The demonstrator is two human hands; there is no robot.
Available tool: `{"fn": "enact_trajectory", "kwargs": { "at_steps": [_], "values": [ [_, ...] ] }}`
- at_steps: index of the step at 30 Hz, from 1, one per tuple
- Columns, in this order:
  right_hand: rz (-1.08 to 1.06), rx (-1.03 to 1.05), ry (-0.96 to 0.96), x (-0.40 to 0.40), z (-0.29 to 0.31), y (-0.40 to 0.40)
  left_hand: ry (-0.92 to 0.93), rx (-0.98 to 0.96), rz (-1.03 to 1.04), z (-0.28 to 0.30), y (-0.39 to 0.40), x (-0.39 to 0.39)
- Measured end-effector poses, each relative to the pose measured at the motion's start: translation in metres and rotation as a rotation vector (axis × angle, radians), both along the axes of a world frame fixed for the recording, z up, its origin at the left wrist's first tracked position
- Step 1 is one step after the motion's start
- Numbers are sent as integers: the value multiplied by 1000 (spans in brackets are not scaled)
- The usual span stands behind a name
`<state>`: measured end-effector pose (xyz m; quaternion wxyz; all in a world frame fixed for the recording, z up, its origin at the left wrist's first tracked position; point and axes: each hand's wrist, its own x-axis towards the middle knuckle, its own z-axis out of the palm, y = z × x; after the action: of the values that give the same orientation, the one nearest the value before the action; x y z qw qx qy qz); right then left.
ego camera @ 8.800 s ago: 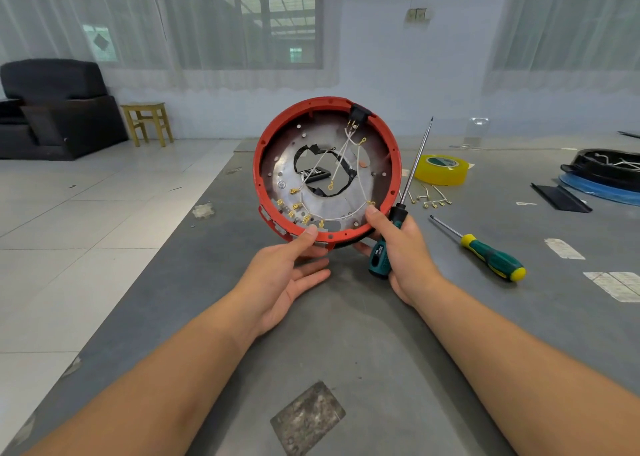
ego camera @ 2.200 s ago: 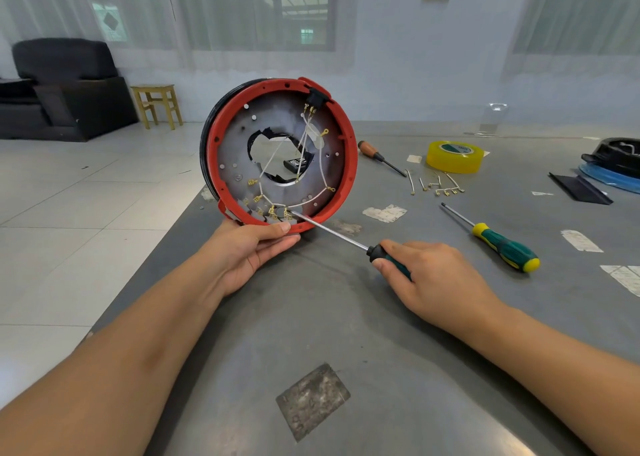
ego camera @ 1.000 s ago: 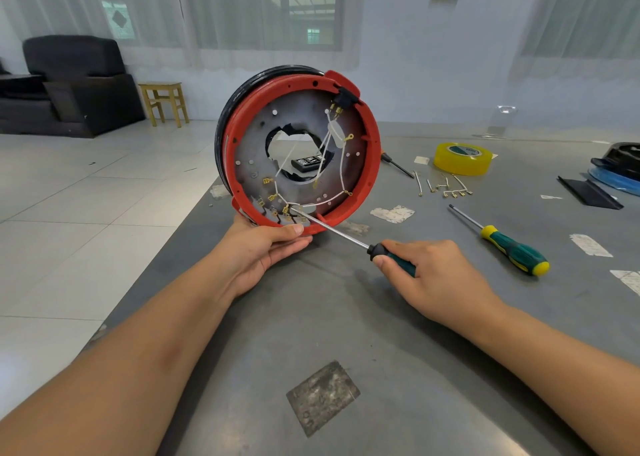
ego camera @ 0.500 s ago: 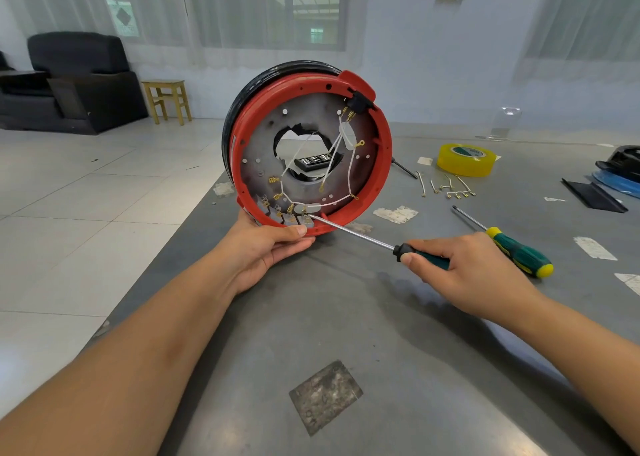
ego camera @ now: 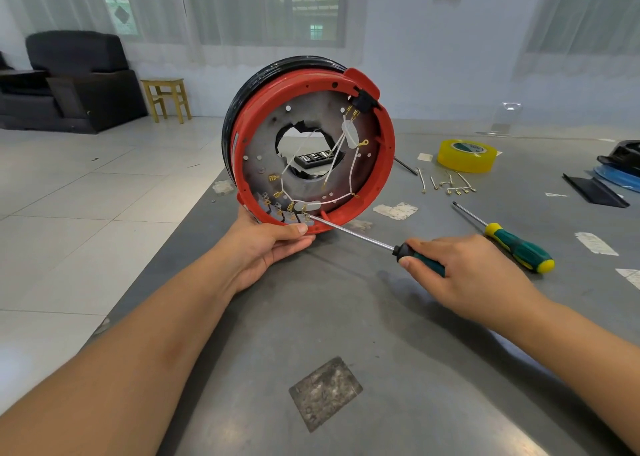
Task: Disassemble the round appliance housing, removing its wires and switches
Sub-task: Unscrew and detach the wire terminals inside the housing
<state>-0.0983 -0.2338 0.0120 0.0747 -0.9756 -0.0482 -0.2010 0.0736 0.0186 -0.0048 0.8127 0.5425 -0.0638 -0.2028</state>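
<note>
Fingers [ego camera: 294,228] of the left hand [ego camera: 268,247] grip the red housing [ego camera: 381,164] at its bottom edge, upright on the tabletop [ego camera: 398,334] — right hand [ego camera: 464,275] clasps a screwdriver [ego camera: 398,249], tip at the switches [ego camera: 284,213].

— What sort of place am I seeing?
— I read it as a makeshift workshop in a tiled room: grey bench [ego camera: 381,317], screwdriver [ego camera: 516,246], tape [ego camera: 465,156], loose terminals [ego camera: 450,185]; armchair [ego camera: 76,78] and stool [ego camera: 168,99] behind.
</note>
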Motion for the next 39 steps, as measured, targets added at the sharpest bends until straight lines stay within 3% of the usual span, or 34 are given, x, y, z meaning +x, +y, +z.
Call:
{"fn": "enact_trajectory", "kwargs": {
  "at_steps": [21, 39],
  "values": [
    [5, 73, -102, 2, -15, 21, -8, -88, 70, -1, -1, -1],
    [24, 219, 80, 7, 8, -17, -27, 15, -85, -3, 7, 1]
  ]
}}
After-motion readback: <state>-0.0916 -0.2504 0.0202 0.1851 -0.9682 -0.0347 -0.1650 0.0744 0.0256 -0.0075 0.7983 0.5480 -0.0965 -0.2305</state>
